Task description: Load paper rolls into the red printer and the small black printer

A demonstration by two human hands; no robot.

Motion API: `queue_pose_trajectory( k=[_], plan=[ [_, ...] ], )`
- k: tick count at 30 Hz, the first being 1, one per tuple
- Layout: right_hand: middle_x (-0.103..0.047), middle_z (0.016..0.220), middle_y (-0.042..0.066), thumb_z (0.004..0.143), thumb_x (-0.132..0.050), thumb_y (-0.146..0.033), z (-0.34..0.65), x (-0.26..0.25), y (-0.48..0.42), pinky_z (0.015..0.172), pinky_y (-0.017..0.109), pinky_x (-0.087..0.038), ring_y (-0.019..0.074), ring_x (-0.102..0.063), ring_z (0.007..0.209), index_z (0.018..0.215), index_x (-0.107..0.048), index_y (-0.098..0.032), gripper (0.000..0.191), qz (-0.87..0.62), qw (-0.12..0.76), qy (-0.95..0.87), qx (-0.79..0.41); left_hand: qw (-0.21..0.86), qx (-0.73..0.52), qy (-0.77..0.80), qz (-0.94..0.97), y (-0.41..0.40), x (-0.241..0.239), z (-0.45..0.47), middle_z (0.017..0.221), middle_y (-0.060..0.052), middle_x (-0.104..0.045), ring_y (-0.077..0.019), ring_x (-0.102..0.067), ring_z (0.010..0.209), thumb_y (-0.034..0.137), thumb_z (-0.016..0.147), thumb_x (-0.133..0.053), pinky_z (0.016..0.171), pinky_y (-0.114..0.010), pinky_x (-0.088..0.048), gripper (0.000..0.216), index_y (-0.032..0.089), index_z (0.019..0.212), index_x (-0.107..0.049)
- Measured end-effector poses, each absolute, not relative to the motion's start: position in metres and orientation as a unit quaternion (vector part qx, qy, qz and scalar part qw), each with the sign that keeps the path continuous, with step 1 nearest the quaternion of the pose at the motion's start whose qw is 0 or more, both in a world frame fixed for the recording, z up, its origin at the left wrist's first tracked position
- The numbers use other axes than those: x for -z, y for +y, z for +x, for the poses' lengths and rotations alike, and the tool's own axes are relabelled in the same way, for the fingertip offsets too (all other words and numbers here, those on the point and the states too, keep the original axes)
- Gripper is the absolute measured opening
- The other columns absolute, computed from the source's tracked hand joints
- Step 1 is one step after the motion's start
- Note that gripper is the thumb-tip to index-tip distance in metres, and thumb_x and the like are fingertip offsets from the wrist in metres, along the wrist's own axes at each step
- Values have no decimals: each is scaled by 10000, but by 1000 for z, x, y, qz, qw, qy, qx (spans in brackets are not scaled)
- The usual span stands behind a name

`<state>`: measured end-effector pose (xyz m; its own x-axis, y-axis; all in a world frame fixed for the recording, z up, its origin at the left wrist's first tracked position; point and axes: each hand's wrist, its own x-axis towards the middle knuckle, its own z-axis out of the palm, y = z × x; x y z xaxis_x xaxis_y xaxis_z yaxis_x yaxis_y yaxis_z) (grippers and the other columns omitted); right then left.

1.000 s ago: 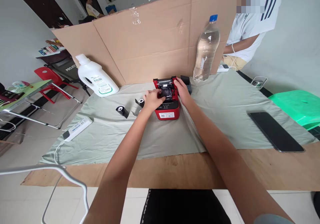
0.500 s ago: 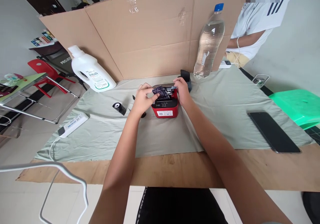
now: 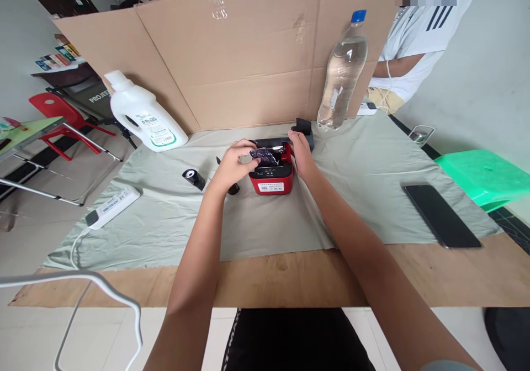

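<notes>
From the red machine point(image 3: 271, 175) as the dial's centre, my black trousers point(image 3: 293, 340) are at 6 o'clock, with pale lettering down one side too small for me to read. Past them runs the bare wooden board point(image 3: 285, 277), then a creased grey-green cloth point(image 3: 269, 227). A black phone point(image 3: 441, 216) lies between 3 and 4 o'clock; a white power strip point(image 3: 114, 208) with fine bluish print lies between 8 and 9.

The machine sits mid-cloth, glossy red below and black on top, its bay open. Its white front sticker point(image 3: 271, 187) has a square code and tiny, unreadable print. My left hand point(image 3: 236, 164), at 9 o'clock, is closed to a narrow pinch on a shiny, crinkled, dark purple roll point(image 3: 265, 154) at the bay. My right hand point(image 3: 302, 155), at 2 o'clock, touches the machine's side with curled fingers; I can't tell whether it grips. A small black roll point(image 3: 194, 179) with a white core lies at 9 o'clock.

Farther off, a white jug point(image 3: 147, 117) at 10 o'clock bears a label I can't read, and a blue-capped clear bottle point(image 3: 343, 78) stands between 1 and 2, before a taped cardboard panel point(image 3: 248, 56). Beyond the jug, a black chair point(image 3: 97, 96) shows "PROJE" in white. A person in a striped-sleeve white top point(image 3: 414, 45) is at 2 o'clock.
</notes>
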<state>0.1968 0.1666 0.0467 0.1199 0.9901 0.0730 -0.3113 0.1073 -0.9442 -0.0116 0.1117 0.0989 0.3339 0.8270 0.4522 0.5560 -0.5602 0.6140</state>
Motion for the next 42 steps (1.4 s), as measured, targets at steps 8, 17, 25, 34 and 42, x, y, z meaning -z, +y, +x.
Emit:
queue_pose_trajectory(
  k=[8,17,25,34,42],
  plan=[
    [-476,756,-41,770,-695,-747,196,-52,166,670,296,-478,160,-544,730,851,-490,-270,526,-421,618,-414,-520,310,-411,442,735,114,-93,-22,800,-36,-729,-195,-678,786,312,799,-703,710,-322,-512,114,205,768,-728],
    [-458,759,-43,804,-702,-667,197,-53,167,680,282,-458,140,-517,727,821,-507,-254,457,-424,622,-409,-516,354,-465,455,671,118,-87,-22,766,-39,-771,-173,-678,716,290,761,-721,635,-285,-483,103,190,782,-735],
    [-552,834,-27,789,-644,-424,198,-50,168,747,304,-470,163,-564,806,901,-566,-249,221,-428,610,-410,-526,198,-411,451,767,112,-95,-5,810,-30,-650,-161,-595,742,280,841,-686,649,-297,-453,122,192,759,-679],
    [-556,882,-13,665,-589,-341,204,-45,167,943,354,-485,205,-586,964,1133,-603,-244,478,-427,571,-438,-548,74,-316,434,840,108,-100,0,941,-36,-585,-210,-566,941,247,892,-672,842,-352,-466,123,202,777,-664],
    [-618,1043,11,721,-614,-424,201,-45,165,1013,381,-484,239,-590,1103,1095,-631,-258,410,-445,573,-420,-545,49,-279,453,846,109,-97,2,898,-39,-627,-226,-566,914,247,902,-672,795,-353,-450,115,217,795,-701]
  ],
)
